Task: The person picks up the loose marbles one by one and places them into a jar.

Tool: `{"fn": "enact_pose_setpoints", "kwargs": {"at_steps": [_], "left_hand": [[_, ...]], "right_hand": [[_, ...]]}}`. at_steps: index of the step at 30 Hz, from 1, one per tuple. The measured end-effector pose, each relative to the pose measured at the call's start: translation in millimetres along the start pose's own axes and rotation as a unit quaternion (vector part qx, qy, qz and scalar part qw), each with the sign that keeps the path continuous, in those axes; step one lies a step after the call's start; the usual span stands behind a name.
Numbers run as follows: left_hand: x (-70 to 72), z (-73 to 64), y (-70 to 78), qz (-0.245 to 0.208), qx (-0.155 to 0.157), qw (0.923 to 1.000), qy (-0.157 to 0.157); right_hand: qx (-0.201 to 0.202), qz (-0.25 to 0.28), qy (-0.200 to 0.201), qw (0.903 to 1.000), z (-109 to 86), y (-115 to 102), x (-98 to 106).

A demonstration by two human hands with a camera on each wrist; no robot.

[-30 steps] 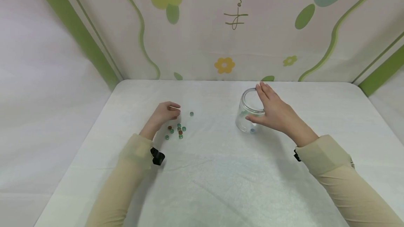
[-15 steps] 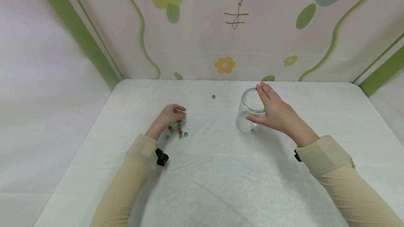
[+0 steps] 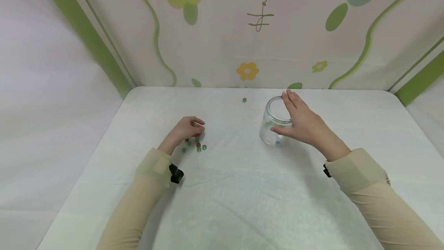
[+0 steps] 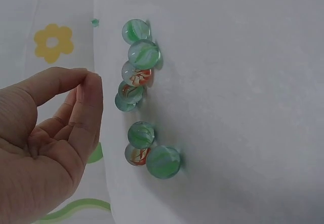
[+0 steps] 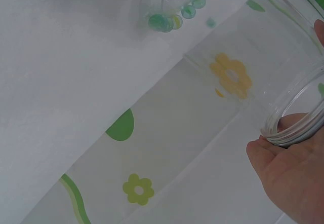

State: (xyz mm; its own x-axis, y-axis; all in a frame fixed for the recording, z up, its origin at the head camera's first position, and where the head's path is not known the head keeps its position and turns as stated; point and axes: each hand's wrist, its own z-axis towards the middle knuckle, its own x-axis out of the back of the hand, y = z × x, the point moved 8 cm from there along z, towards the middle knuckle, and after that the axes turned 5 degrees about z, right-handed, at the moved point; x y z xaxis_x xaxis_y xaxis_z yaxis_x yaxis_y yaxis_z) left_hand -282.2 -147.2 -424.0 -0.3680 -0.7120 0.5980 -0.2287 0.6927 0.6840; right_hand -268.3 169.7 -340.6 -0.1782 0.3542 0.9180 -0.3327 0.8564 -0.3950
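Note:
My left hand (image 3: 184, 129) hovers close over a loose cluster of green-streaked and orange-streaked glass marbles (image 3: 199, 145). In the left wrist view its thumb and index fingertip meet, the other fingers are loosely bent, and nothing shows between them. Several of the marbles (image 4: 163, 161) lie just beyond the fingertips. On the right, a clear jar (image 3: 266, 134) stands upright, held by my right hand (image 3: 305, 124) with thumb and fingers spread around its mouth. Green marbles (image 5: 160, 22) and a bluish one (image 3: 278, 142) lie at the jar's bottom. The right palm hides part of the jar.
One green marble (image 3: 244, 100) sits alone near the back edge of the white-covered table (image 3: 236, 196), to the left of the jar. Behind that edge rises a printed curtain (image 3: 215, 49) with flowers. Each wrist carries a small black camera (image 3: 176, 173).
A green marble has rolled from beside my left hand toward the back right of the table. The left hand has shifted slightly right and nearer; the right hand and jar stay put.

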Motion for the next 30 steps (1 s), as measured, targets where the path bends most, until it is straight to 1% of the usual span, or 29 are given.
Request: {"fn": "enact_pose_setpoints", "kwargs": {"at_steps": [6, 13, 18, 25, 30], "left_hand": [[2.7, -0.6, -4.0, -0.002, 0.003, 1.0, 0.006], [10.8, -1.6, -11.1, 0.004, 0.003, 0.9999, 0.013], [18.6, -5.5, -19.8, 0.015, 0.009, 0.9996, 0.021], [24.7, -8.4, -35.8, 0.025, 0.01, 0.9996, 0.012], [24.8, -8.7, -41.4, 0.046, 0.011, 0.9989, 0.0]], "right_hand": [[-0.004, 0.002, -0.001, 1.0, 0.1, 0, 0], [-0.005, -0.001, -0.004, 1.0, -0.3, 0, 0], [-0.005, 0.004, -0.004, 1.0, 0.2, 0, -1], [-0.001, 0.004, 0.006, 1.0, -1.1, -1, 1], [-0.004, 0.006, 0.002, 1.0, -1.0, 0, 0]]}}
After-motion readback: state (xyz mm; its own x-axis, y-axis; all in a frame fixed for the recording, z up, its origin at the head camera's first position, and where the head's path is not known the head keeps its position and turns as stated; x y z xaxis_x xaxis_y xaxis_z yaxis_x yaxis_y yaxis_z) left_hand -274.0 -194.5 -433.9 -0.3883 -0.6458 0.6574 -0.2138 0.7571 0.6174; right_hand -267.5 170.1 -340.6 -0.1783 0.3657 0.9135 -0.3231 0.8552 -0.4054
